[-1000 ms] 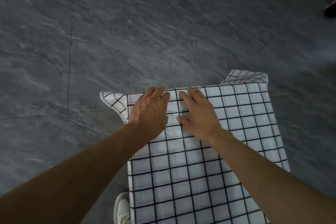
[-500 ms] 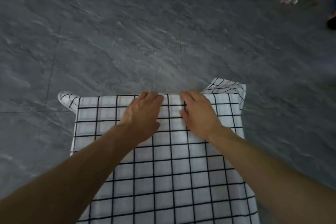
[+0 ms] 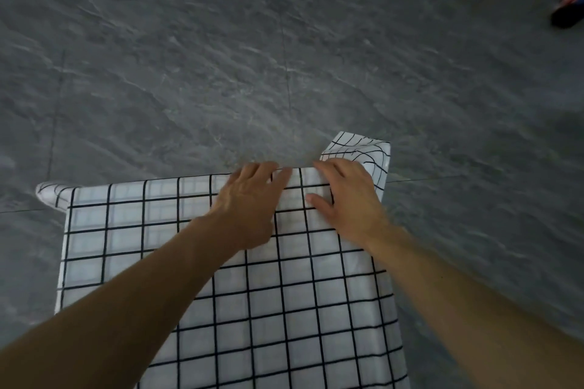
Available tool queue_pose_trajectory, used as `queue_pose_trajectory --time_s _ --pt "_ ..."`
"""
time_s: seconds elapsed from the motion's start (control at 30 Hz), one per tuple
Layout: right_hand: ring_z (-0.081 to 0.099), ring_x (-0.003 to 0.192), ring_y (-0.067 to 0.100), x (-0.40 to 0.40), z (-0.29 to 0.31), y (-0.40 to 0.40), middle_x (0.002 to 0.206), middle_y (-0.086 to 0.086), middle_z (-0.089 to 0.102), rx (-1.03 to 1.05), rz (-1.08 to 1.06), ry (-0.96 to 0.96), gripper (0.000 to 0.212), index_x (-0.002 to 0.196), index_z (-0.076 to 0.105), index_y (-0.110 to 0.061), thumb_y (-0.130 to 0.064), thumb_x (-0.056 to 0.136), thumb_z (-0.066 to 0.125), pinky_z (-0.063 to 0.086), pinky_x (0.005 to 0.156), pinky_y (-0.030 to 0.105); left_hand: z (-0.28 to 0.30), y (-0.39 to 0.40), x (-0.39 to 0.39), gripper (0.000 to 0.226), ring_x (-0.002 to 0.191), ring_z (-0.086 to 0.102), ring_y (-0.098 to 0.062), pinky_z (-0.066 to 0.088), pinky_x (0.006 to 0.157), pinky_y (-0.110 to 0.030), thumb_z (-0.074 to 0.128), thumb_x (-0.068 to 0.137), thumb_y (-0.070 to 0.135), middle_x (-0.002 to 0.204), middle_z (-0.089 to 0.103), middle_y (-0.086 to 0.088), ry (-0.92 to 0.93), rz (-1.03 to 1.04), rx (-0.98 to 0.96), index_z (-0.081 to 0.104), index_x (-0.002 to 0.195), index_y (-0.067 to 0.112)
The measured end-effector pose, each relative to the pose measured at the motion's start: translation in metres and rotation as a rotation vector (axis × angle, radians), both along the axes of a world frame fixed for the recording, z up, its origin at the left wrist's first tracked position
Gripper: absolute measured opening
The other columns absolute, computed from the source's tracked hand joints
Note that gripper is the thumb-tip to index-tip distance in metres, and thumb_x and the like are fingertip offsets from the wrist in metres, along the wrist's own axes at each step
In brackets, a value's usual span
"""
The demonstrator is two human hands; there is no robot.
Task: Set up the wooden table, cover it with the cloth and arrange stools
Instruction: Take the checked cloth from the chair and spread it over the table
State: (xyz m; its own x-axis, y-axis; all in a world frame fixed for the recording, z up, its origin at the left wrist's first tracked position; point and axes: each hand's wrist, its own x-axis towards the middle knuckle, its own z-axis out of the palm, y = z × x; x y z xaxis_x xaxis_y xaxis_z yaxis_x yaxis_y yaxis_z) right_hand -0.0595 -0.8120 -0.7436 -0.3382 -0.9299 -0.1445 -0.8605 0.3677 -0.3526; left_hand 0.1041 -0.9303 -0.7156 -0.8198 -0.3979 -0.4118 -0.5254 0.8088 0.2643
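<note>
A white cotton cloth with a black grid (image 3: 246,309) lies spread over the surface, above the grey stone-tile floor (image 3: 221,73). The left hand (image 3: 249,205) and right hand (image 3: 346,202) rest side by side at its far edge, fingers flat, gripping nothing.

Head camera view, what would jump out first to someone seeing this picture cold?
The white cloth with its black grid, spread flat across the lower middle, stands out against the dark grey stone floor. On its far edge lie the left hand and the right hand, flat and close together. Past the right hand, the cloth's far right corner is rumpled and hangs over.
</note>
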Motion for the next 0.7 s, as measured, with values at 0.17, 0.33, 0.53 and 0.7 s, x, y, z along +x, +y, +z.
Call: queue_pose_trajectory --time_s 0.17,0.33,0.53,0.7 --pt "0.046 0.124 0.020 -0.012 -0.008 0.001 0.129 0.002 0.055 0.009 0.027 -0.022 0.060 0.137 0.051 -0.018 -0.049 0.087 0.067 0.027 0.116 0.047 -0.005 0.011 -0.010 0.097 0.144 0.018 -0.023 0.020 0.117 -0.035 0.077 0.078 0.040 0.159 0.015 0.000 0.063 -0.010 -0.005 0.016 0.152 0.030" --pt "0.039 0.131 0.020 -0.022 -0.015 0.011 0.136 0.000 0.049 -0.002 -0.074 -0.101 0.063 0.139 0.049 -0.022 -0.056 0.087 0.061 0.031 0.113 0.046 -0.004 0.012 -0.012 0.100 0.143 0.020 -0.023 0.023 0.116 -0.036 0.079 0.076 0.040 0.158 0.017 0.001 0.049 0.019 0.008 0.016 0.152 0.032" --pt "0.030 0.142 0.028 -0.024 -0.007 0.016 0.148 0.009 0.040 0.018 -0.094 -0.035 0.064 0.143 0.044 -0.014 -0.042 0.090 0.066 0.025 0.117 0.048 -0.002 0.013 -0.014 0.100 0.142 0.020 -0.024 0.025 0.116 -0.036 0.081 0.075 0.033 0.157 0.017 0.001 0.019 0.050 0.041 0.018 0.152 0.030" --pt "0.002 0.151 0.029 0.030 0.008 0.044 0.164 0.009 0.009 0.103 -0.039 -0.003 0.079 0.152 0.027 -0.025 -0.049 0.087 0.065 0.014 0.121 0.055 0.000 0.016 -0.013 0.098 0.145 0.018 -0.025 0.021 0.117 -0.035 0.080 0.076 0.029 0.159 0.016 -0.001 0.015 0.067 0.048 0.019 0.153 0.029"
